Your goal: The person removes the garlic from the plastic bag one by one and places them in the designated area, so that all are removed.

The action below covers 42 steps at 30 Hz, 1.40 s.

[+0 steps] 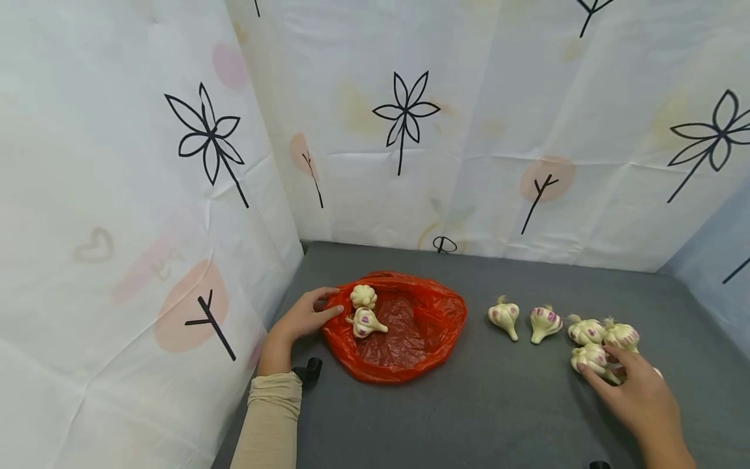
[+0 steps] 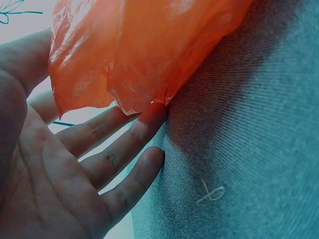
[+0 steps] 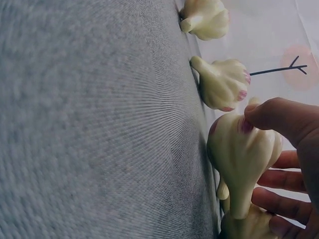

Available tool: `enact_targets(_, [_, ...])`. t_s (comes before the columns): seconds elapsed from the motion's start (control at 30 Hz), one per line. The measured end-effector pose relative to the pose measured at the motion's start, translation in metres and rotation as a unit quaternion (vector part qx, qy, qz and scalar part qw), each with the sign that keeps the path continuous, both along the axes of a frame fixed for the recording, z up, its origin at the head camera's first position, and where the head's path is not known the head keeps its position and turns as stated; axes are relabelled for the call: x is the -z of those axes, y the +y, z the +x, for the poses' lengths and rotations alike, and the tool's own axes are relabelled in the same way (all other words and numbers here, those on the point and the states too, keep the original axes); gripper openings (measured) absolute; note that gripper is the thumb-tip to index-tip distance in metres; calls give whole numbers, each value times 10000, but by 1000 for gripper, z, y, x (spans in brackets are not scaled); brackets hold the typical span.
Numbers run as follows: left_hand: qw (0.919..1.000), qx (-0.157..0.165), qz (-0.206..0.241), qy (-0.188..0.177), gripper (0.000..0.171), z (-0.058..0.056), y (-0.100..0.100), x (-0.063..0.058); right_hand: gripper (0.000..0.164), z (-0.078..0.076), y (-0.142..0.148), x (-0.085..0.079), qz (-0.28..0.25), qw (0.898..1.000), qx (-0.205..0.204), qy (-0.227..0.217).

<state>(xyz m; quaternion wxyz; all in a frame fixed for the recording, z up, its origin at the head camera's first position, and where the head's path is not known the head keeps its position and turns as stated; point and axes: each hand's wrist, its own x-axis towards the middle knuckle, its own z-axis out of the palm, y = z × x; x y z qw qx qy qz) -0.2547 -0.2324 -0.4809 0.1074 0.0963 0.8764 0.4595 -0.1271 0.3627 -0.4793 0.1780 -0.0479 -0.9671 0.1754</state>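
Right fingers grip a garlic bulb; slightly spread left fingers hold a red bag.

grey tabletop | white backdrop behind and left | black printed flowers | peach ovals

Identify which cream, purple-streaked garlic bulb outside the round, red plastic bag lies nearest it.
The leftmost loose garlic bulb; the next bulb lies farther right, the remaining cluster farther still, by the right hand.

The thin red plastic bag lies wide open there, two garlic bulbs inside; to its right rest purple-streaked cream bulbs.
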Motion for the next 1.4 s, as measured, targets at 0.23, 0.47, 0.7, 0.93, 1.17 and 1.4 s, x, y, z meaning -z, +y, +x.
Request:
enact_targets(0.23, [10000, 4, -41, 0, 56, 0, 1, 0, 68, -1, 0, -2, 69, 9997, 93, -237])
enact_targets(0.47, [10000, 30, 47, 4, 56, 1, 1, -1, 70, -1, 1, -4, 25, 9998, 89, -198])
enact_targets(0.7, [10000, 32, 23, 27, 58, -1, -1, 0, 67, 0, 1, -4, -179, 9998, 78, -71])
enact_targets(0.93, [10000, 38, 32, 7, 58, -1, -1, -1, 65, 0, -2, -5, -236, 9997, 38, 27])
enact_targets(1.17, [10000, 14, 3, -41, 57, -1, 0, 1, 62, 0, -7, -4, -241, 9993, -39, 296])
enact_targets(1.4, [10000, -2, -45, -26, 57, -2, -1, 1, 58, -4, -15, -5, -139, 9990, -105, 406])
